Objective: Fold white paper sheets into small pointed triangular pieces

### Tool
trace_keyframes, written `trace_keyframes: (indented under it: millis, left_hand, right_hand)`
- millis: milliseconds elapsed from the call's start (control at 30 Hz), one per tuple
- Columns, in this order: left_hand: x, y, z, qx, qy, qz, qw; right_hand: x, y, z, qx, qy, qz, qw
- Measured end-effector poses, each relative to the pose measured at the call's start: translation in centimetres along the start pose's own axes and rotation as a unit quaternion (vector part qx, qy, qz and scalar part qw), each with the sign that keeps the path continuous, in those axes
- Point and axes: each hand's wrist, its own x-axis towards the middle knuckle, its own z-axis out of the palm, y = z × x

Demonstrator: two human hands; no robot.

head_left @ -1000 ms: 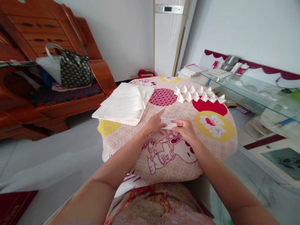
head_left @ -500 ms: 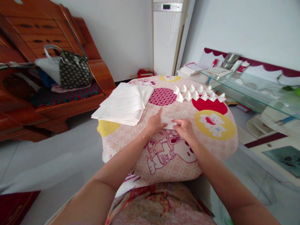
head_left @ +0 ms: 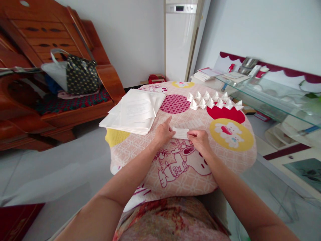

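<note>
A small folded strip of white paper point(head_left: 181, 133) with printed lines lies level between my two hands, just above or on the cloth-covered table. At its left end my left hand point(head_left: 163, 134) has the thumb on the paper, and the index finger points away from me. My right hand point(head_left: 200, 140) pinches the right end between thumb and curled fingers. Beyond my hands, several folded white paper boats point(head_left: 210, 102) stand in two rows. To the left lies a stack of loose white paper sheets point(head_left: 136, 110), some with print.
The patterned tablecloth point(head_left: 140, 164) hangs over the table's rounded edge. Right of it stands a glass-topped cabinet point(head_left: 271, 93) with booklets and cups. A wooden bench point(head_left: 82, 115) holding a dotted bag point(head_left: 81, 75) is at the left. A tall white air conditioner point(head_left: 180, 43) stands behind.
My hands have drawn slightly apart along the folded paper, so more of its top shows. The view has shifted a little; the boats and sheet stack stay put.
</note>
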Motion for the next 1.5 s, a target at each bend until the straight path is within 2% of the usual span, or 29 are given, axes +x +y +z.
trace_keyframes:
  millis: [300, 467, 967, 1500]
  left_hand:
    - [-0.1, 0.1, 0.0, 0.0, 0.0, 0.003, 1.0]
    - [-0.1, 0.2, -0.2, 0.01, -0.005, 0.007, 1.0]
    - [0.0, 0.2, -0.1, 0.01, -0.003, -0.005, 1.0]
    - [0.2, 0.2, 0.3, 0.048, 0.0, -0.012, 0.999]
  right_hand:
    - [0.1, -0.2, -0.1, -0.108, -0.02, -0.054, 0.993]
    - [0.2, -0.3, -0.1, -0.123, -0.023, -0.06, 0.99]
    - [0.5, 0.4, 0.1, -0.1, -0.013, -0.051, 0.994]
    - [0.6, -0.7, 0.2, -0.179, -0.032, -0.016, 0.983]
